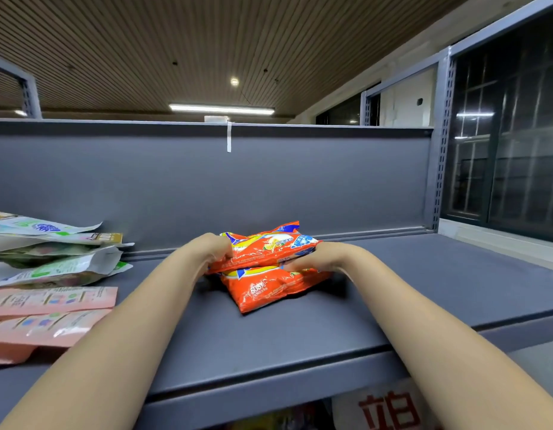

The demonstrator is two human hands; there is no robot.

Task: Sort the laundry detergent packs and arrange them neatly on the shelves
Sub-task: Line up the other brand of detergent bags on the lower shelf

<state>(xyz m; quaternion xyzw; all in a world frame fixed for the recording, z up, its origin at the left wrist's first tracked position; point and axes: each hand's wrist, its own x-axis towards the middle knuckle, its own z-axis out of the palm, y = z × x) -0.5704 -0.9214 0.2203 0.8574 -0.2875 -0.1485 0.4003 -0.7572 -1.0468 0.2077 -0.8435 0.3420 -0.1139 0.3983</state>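
Two orange detergent packs lie stacked on the grey shelf (300, 330). The upper orange pack (269, 248) sits tilted on the lower orange pack (269, 290). My left hand (213, 248) grips the upper pack's left end. My right hand (315, 259) holds its right end, fingers curled between the two packs. Both forearms reach in from the bottom of the view.
At the left of the shelf lies a loose pile of white-green pouches (51, 252), with pink pouches (45, 318) in front of it. A grey back panel (206, 181) bounds the shelf behind. A red-lettered white bag (390, 411) shows on the level below. Dark windows (511, 135) stand at right.
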